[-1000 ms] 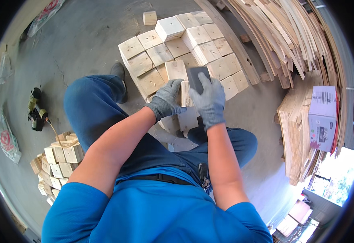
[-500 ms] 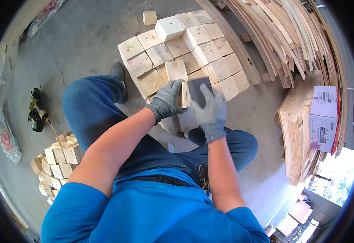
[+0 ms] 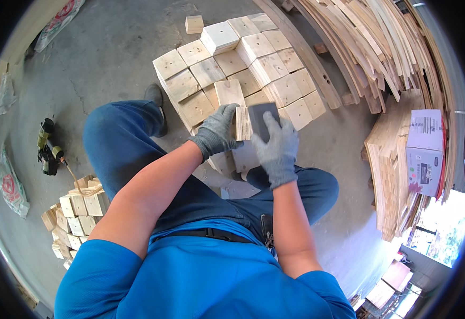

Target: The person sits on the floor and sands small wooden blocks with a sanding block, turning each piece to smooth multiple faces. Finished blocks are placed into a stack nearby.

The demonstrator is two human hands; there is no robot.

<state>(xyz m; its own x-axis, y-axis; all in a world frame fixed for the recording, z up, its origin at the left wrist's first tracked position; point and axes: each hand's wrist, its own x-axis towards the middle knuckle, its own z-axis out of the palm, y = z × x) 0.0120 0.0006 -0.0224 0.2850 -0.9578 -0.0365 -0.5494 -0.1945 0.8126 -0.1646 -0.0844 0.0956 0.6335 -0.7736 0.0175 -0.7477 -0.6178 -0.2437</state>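
Observation:
In my gloved left hand (image 3: pixel 216 132) is a small wooden block (image 3: pixel 243 124), its layered edge grain showing, held above the near side of a stack of wooden blocks. My gloved right hand (image 3: pixel 278 148) grips a dark grey sanding block (image 3: pixel 263 112), its flat face against or very close to the right side of the wooden block. Exact contact between the two cannot be made out. Just beyond my left hand, a loose wooden block (image 3: pixel 229 92) lies on the stack (image 3: pixel 207 72). Both gloves are grey knit.
A smaller pile of blocks (image 3: pixel 78 215) lies at left, near a nail gun (image 3: pixel 46 147) with a hose. Long boards (image 3: pixel 360 42) fill the far right, beside a white carton (image 3: pixel 425 151) on stacked wood. One block (image 3: pixel 194 24) sits apart on the floor.
Slightly more of the wooden block's layered side shows in my left hand. The sanding block has shifted a little beside it. Otherwise both hands keep nearly the same place.

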